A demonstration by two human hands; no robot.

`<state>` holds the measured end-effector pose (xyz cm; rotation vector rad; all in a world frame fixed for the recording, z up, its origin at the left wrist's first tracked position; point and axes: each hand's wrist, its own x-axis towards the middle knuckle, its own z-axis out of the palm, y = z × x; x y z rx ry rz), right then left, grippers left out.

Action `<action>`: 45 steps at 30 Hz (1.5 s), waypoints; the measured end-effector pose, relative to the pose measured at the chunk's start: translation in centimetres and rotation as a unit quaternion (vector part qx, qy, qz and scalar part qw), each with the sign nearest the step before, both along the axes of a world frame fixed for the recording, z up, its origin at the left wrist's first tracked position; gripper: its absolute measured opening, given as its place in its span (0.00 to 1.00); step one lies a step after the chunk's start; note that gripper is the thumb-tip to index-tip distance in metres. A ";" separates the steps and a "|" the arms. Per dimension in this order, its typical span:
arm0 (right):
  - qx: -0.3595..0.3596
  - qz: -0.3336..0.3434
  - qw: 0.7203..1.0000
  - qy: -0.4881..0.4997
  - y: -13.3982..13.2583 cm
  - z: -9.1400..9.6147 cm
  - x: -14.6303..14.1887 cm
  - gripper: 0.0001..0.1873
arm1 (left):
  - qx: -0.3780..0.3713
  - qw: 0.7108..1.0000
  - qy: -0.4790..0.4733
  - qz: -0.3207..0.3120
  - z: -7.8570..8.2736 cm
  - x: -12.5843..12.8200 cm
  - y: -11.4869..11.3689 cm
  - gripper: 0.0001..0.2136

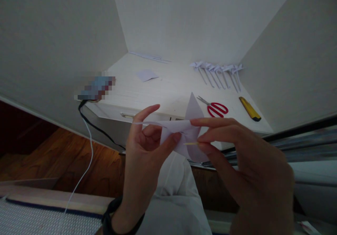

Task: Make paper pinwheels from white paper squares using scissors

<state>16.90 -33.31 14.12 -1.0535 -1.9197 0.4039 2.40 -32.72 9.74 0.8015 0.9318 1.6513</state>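
Observation:
Between my two hands is a white paper pinwheel point(193, 108), its pointed blades spread out above my lap. My left hand point(147, 147) grips it, thumb pressed on the middle of the paper and index finger raised. A thin white paper strip point(147, 123) runs leftward from the pinwheel across the left fingers. My right hand point(237, 147) pinches a thin yellowish stick, like a toothpick point(191, 143), between thumb and finger, its tip close to the pinwheel's middle. The right index fingertip touches the paper's upper edge. Whether the toothpick's tip pierces the paper I cannot tell.
On the white desk point(121, 94) lie red-handled scissors point(217, 109), a yellow utility knife point(249, 108) and a row of several finished paper pinwheels point(217, 68). Further left are a paper piece point(146, 75), thin paper strips point(150, 57) and a blurred-out device point(97, 87) with a cable.

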 end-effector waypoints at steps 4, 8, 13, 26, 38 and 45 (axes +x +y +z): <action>-0.006 0.045 0.999 -0.024 0.2 0.0 1.0 0.08 | -0.005 1.000 0.021 -0.009 0.0 -0.2 0.0 0.26; -0.007 0.041 0.998 -0.052 0.2 0.3 1.3 0.07 | -0.006 0.999 0.033 -0.013 0.3 -0.3 -0.1 0.27; -0.007 0.042 0.996 -0.083 0.2 0.7 1.4 0.07 | -0.007 0.998 0.055 -0.006 0.4 -0.3 -0.1 0.27; 0.091 -0.116 0.982 -0.120 -0.4 -0.1 -0.7 0.06 | -0.002 0.999 0.050 0.013 0.4 0.0 -0.1 0.24; 0.105 -0.162 0.973 -0.130 -0.8 -0.4 -1.8 0.06 | 0.012 0.999 0.045 0.018 0.5 0.3 -0.2 0.25; 0.099 -0.171 0.972 -0.128 -1.0 -0.4 -2.1 0.06 | 0.017 0.997 0.069 0.029 0.4 0.3 -0.3 0.25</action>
